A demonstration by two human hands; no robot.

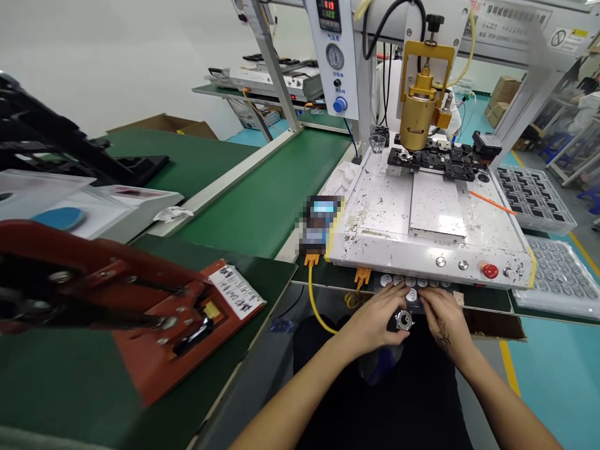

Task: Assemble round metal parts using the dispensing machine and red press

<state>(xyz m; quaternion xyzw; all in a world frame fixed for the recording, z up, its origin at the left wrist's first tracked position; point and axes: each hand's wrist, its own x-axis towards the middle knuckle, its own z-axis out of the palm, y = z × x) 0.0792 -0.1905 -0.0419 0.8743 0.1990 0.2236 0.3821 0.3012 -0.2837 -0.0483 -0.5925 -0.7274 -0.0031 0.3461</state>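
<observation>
My left hand (379, 315) is closed around a small round metal case (404, 320) that looks like a watch case, gripped between thumb and fingers. Its open ring faces up. Just to the right, my right hand (449, 317) is closed, fingers bent and pressed together at the table edge. Its fingertips are beside a round white disc (411, 295) with dark markings; whether they hold anything is hidden. A row of similar discs (385, 280) lies along the table edge, below the front of the white machine (375, 244).
A gold dispensing head (416, 119) hangs over a black fixture (435, 161). A red stop button (490, 270) sits on the machine's front. Clear trays (539, 197) stand at right. A red hand press (187, 337) and green conveyor belt (262, 194) are at left.
</observation>
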